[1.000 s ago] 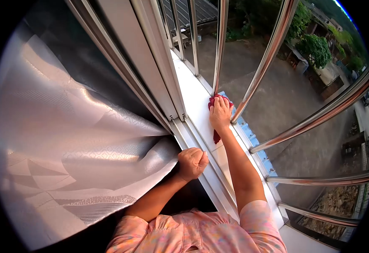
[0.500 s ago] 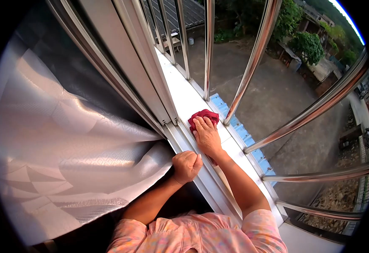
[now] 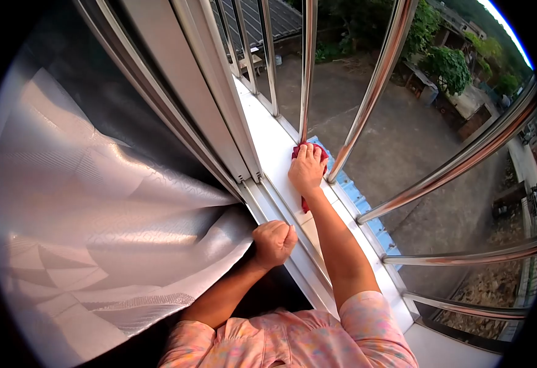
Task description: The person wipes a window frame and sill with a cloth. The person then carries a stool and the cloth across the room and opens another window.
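Observation:
My right hand (image 3: 307, 170) presses a dark red cloth (image 3: 305, 205) onto the white tiled sill (image 3: 274, 132), close to the foot of an upright metal bar. Parts of the cloth stick out past my fingers and beside my wrist; the rest lies hidden under the palm. Lower down, my left hand (image 3: 274, 243) is closed in a fist at the inner edge of the window track (image 3: 288, 224). Its palm side is out of sight, so I cannot tell what it grips. The patterned curtain (image 3: 96, 227) hangs just left of that fist.
Shiny metal bars (image 3: 372, 92) fence the outer side of the sill. A sliding window frame (image 3: 179, 86) stands at upper left. Beyond the bars are a blue corrugated sheet (image 3: 354, 191) and a concrete yard (image 3: 397, 135) far below.
My right hand has slid the red cloth outward and slightly up the sill, toward the bars. The left fist stays in nearly the same place.

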Demonstrator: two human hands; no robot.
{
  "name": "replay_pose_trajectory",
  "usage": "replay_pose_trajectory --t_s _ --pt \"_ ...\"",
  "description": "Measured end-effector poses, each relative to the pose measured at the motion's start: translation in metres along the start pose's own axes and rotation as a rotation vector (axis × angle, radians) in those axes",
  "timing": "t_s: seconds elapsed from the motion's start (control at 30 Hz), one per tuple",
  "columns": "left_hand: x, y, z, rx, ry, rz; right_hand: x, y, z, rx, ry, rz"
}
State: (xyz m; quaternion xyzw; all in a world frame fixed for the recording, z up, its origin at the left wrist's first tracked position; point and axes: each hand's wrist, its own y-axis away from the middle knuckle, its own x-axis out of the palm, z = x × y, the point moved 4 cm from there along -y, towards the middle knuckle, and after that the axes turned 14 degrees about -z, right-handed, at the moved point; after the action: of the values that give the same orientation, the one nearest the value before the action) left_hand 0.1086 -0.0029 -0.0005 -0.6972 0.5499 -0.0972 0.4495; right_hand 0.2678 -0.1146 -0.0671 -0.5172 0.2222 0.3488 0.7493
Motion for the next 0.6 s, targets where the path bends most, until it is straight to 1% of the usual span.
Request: replay_pose_trajectory --t_s 0.07,0.1,0.17,0.2,0.27,0.3,0.33,0.4,0.47,0.5,0.53,0.6 --pt "0.001 0.000 0.000 0.000 -0.004 -0.010 0.008 0.000 -0.005 0.025 0.050 0.103" --pt "0.001 0.001 0.001 -0.010 -0.005 -0.013 0.006 0.002 -0.009 0.022 0.056 0.106" --pt "0.001 0.001 0.001 -0.013 0.000 -0.019 -0.002 -0.001 -0.013 -0.051 -0.119 0.130" --pt "0.001 0.001 0.001 -0.009 -0.006 -0.016 -0.006 -0.003 -0.014 -0.053 -0.117 0.127" --pt "0.002 0.002 0.000 -0.002 -0.014 -0.013 -0.009 -0.004 -0.012 -0.105 -0.140 0.306" --pt "0.002 0.001 -0.001 0.002 -0.002 -0.020 -0.017 -0.005 -0.007 -0.170 -0.173 0.409" --pt "0.002 0.000 -0.001 0.008 0.010 -0.027 -0.020 0.000 -0.004 -0.244 -0.282 0.465" --pt "0.002 0.000 -0.001 0.014 0.010 -0.020 -0.033 0.021 0.005 -0.281 -0.363 0.389" --pt "0.002 0.001 -0.001 0.012 0.006 -0.015 -0.052 0.037 0.012 -0.284 -0.315 0.319" --pt "0.001 0.001 -0.002 0.013 -0.001 -0.012 -0.057 0.043 0.013 -0.263 -0.267 0.349" --pt "0.002 0.000 -0.002 0.013 -0.006 -0.010 -0.062 0.048 0.013 -0.242 -0.237 0.329" --pt "0.002 0.000 -0.002 0.013 -0.010 -0.004 -0.062 0.048 0.011 -0.222 -0.247 0.313"
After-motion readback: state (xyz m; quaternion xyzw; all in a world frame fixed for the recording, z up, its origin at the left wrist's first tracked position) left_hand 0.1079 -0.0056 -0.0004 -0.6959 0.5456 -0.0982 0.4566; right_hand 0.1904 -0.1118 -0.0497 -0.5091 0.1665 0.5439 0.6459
